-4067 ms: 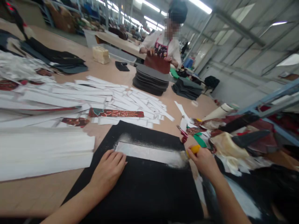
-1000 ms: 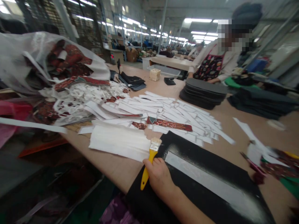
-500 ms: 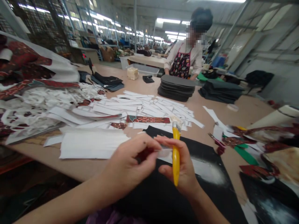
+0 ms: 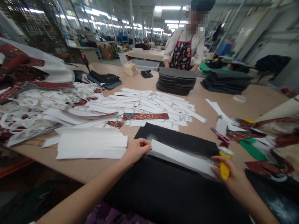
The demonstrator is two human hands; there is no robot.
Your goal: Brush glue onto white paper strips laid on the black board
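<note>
Tabletop [image 4: 259,104] (long factory hall [image 4: 112,34] beyond) carries black sheet [image 4: 163,193] and white strip [image 4: 182,158].

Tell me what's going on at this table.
The person's left hand rests on one end of a white strip lying on a black mat. Their right hand grips a yellow brush at the strip's other end. Loose white strips are spread across the table beyond the mat. Across the table, an aproned co-worker stands at a stack of dark pads.
</note>
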